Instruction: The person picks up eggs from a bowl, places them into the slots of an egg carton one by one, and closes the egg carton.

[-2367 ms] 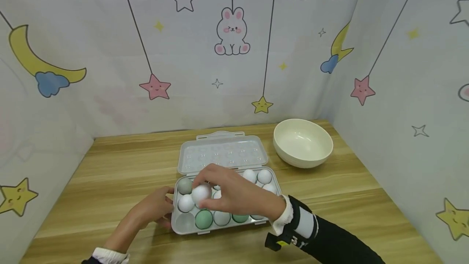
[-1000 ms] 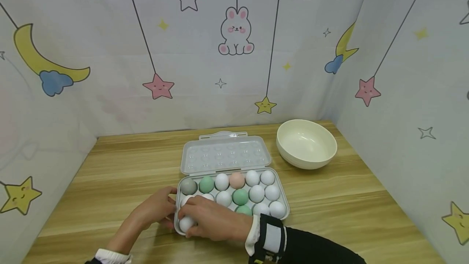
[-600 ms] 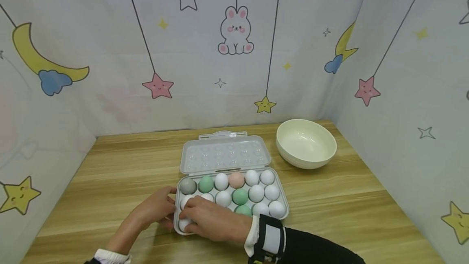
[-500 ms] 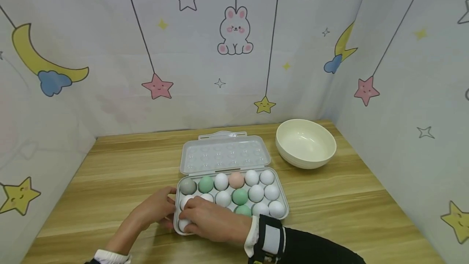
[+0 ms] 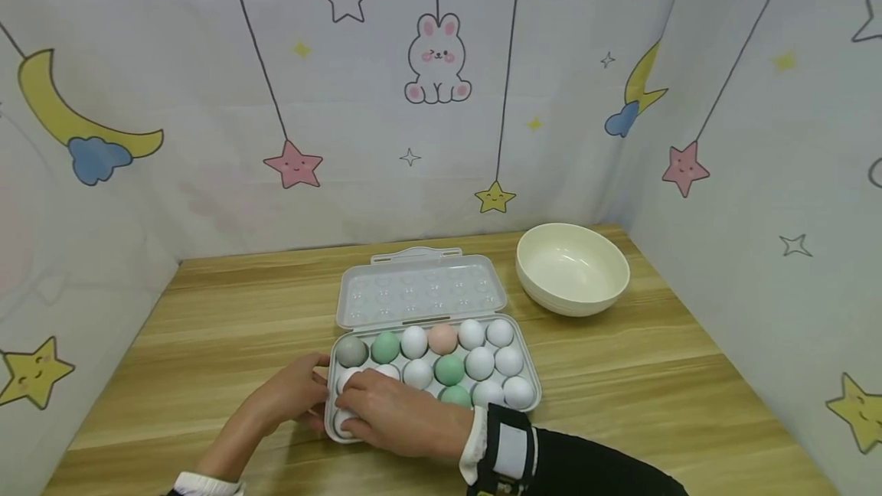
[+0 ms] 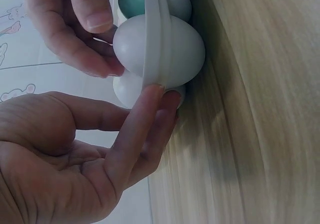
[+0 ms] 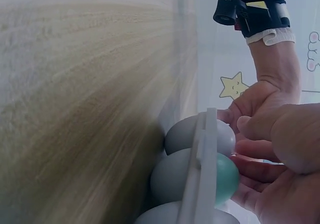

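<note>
An egg carton [image 5: 532,364] of pale plastic lies open, its clear lid [image 5: 422,293] folded back. White eggs, several green ones, a pink egg [image 5: 442,338] and a greyish egg [image 5: 351,351] sit in its cups. At the front left corner, my right hand [image 5: 406,413] has its curled fingers and thumb round a white egg [image 5: 344,421], which sits down in its cup. This hand hides part of the front row. My left hand [image 5: 292,390] holds the carton's left edge; in the left wrist view its fingertips [image 6: 154,92] press the rim beside that egg.
A cream bowl [image 5: 572,270] stands at the back right, beside the lid. The carton rests on a wood-grain table [image 5: 227,312]. A printed white cloth [image 5: 372,205] walls in the table's back and sides.
My right hand has carried a white egg from above the carton to the front left cup and lowered it in. Over the last half second the hands hardly move. The left hand stays put.
</note>
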{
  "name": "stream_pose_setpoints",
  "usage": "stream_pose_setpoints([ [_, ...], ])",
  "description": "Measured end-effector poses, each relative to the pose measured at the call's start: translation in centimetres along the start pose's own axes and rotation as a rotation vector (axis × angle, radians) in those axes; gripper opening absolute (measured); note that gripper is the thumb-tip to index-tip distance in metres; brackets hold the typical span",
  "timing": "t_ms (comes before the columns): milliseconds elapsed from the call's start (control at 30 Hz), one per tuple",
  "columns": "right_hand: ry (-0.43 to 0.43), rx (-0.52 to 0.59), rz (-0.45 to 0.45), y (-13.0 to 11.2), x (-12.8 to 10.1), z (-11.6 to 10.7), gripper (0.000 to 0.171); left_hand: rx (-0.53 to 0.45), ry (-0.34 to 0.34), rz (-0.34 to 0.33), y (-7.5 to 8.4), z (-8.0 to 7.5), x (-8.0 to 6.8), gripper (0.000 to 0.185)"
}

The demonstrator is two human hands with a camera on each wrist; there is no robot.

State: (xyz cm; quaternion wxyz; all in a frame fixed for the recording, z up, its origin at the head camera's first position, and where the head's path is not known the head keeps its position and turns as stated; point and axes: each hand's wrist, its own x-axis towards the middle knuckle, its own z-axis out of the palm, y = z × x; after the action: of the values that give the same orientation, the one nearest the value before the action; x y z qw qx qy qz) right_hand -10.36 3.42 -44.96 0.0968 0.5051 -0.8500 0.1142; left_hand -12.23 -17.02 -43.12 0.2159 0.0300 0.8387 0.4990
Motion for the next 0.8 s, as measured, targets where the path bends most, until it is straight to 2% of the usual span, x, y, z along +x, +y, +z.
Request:
stream_pose_setpoints([
  [333,0.081,-0.01,0.001,0.7,-0.6,-1.6,0.025,0.045,-0.019,0.002,-0.2,-0.7,0.1,0.065],
  [467,0.092,0.012,0.024,1.6,-0.9,-2.7,0.027,0.108,-0.014,0.044,0.4,-1.5,0.1,0.065],
  [667,0.04,-0.01,0.106,3.2,-1.5,-4.3,0.031,0.221,0.022,0.087,1.3,-1.8,0.4,0.061],
  [800,0.011,0.024,0.213,4.3,-2.4,-5.4,0.035,0.257,0.063,0.114,1.9,-1.8,0.6,0.063],
])
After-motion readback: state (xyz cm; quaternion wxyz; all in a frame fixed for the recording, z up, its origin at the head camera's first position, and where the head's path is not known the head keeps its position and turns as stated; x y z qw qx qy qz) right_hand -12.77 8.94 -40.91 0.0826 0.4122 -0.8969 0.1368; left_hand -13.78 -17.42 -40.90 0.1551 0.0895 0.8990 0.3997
